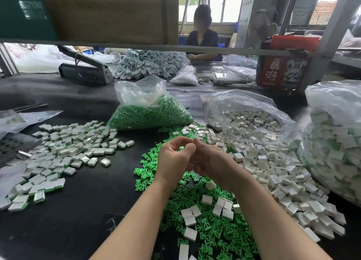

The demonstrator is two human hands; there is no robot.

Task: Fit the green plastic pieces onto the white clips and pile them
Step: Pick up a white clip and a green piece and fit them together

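Observation:
My left hand (172,161) and my right hand (211,160) meet above the loose green plastic pieces (211,230) in the middle of the black table. Both have curled fingers, fingertips touching near each other; whatever they pinch is hidden between them. Loose white clips (273,171) spread to the right of the hands. A pile of fitted clips with green showing (64,152) lies to the left.
A clear bag of green pieces (148,115) stands behind the hands, a bag of white clips (248,119) to its right, and a large bag of fitted clips (336,142) at far right. Another person (202,31) sits across the table. A red box (281,70) stands at back right.

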